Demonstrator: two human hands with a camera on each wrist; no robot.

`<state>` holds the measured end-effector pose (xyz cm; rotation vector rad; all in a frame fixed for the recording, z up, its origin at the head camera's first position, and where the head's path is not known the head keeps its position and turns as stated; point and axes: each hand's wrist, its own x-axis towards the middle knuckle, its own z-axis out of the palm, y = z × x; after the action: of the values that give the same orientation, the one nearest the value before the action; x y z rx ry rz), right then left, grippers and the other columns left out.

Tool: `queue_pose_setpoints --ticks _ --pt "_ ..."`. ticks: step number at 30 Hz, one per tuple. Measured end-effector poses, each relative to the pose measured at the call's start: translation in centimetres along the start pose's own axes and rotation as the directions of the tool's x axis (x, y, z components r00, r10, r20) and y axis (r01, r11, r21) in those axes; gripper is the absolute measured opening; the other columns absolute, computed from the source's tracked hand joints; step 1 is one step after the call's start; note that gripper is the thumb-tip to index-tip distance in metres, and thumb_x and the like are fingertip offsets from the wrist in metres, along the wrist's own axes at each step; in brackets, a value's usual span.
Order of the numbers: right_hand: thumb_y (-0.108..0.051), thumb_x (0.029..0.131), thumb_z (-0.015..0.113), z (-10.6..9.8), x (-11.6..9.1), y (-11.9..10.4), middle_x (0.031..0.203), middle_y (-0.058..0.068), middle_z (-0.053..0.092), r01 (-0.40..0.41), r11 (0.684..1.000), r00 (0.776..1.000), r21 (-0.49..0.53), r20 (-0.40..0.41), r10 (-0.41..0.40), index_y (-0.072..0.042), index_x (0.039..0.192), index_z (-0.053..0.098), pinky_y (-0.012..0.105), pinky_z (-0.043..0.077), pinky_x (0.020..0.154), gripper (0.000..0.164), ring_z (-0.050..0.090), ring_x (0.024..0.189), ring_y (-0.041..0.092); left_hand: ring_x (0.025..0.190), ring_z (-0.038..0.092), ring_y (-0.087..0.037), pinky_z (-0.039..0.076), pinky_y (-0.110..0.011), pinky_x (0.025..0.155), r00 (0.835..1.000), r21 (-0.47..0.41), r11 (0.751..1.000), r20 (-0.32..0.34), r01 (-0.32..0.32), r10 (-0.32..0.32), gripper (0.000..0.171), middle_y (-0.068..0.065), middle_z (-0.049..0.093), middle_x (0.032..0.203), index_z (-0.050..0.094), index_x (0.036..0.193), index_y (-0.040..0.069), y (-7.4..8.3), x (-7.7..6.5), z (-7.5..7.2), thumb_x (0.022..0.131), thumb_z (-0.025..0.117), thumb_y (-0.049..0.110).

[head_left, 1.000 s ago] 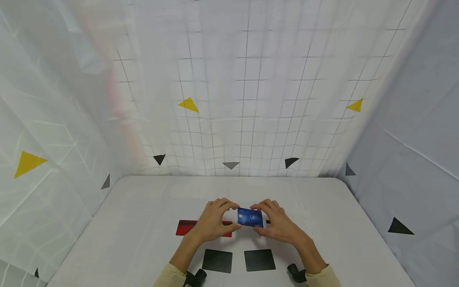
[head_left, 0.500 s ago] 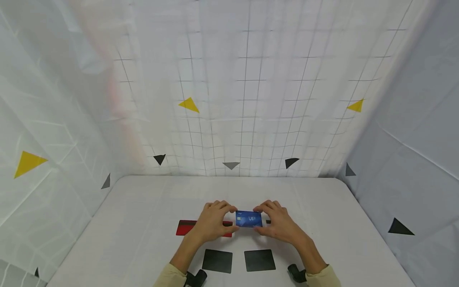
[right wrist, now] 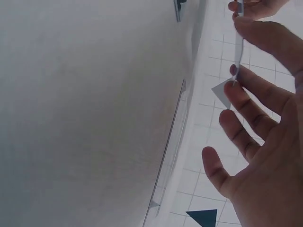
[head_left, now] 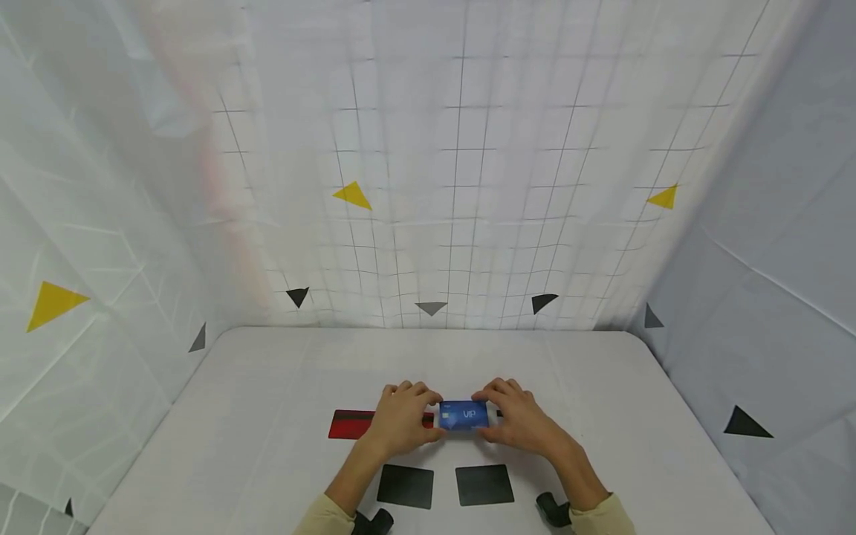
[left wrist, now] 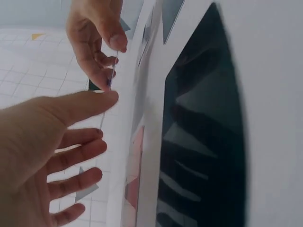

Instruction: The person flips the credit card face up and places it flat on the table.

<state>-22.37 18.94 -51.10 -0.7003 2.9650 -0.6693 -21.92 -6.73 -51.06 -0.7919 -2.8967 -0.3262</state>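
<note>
A blue card (head_left: 463,416) with "VIP" printed on it is held level between both hands in the head view, with a pale, clear-looking margin at its two ends. My left hand (head_left: 404,422) grips its left end, thumb at the near edge and fingers at the far edge. The right hand (head_left: 518,417) grips the right end likewise. From the left wrist, the card shows only as a thin line between the thumb (left wrist: 94,101) and a finger. In the right wrist view its edge (right wrist: 240,47) runs from thumb to fingertips, the other fingers spread.
A red card (head_left: 349,424) with a dark stripe lies on the white table (head_left: 267,386), partly behind the left hand. Two dark cards (head_left: 405,487) (head_left: 484,485) lie side by side in front. White sheeting (head_left: 428,253) with grid lines rises behind the table.
Both hands have come slightly nearer and lower with the blue card, which was tilted and now lies level. My left hand has shifted a little to the right. The dark cards have not moved.
</note>
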Motion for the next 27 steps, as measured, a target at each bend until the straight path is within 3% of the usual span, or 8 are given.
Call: queue_pose_setpoints --ticks 13,27 --pt "-0.039 0.075 0.088 0.5 0.1 0.1 0.114 -0.006 0.059 -0.022 1.000 0.998 -0.017 0.064 0.023 -0.022 0.121 0.071 0.052 0.041 0.088 0.052 0.049 0.109 0.018 0.107 0.057 -0.021 0.039 -0.053 0.096 0.996 0.071 0.995 0.050 0.072 -0.076 0.051 0.004 0.067 0.110 0.073 0.119 0.026 1.1 0.0 1.0 0.077 0.080 0.054" --pt "-0.037 0.075 0.089 1.0 0.1 -0.3 0.116 -0.003 0.062 -0.088 0.991 0.993 -0.098 0.065 0.095 -0.020 0.121 0.072 0.054 0.042 0.091 0.052 0.051 0.111 0.022 0.107 0.054 -0.024 0.037 -0.056 0.095 0.991 0.050 0.990 0.005 0.133 -0.134 0.049 0.001 0.064 0.111 0.074 0.117 0.027 1.6 -0.2 1.7 0.076 0.081 0.054"
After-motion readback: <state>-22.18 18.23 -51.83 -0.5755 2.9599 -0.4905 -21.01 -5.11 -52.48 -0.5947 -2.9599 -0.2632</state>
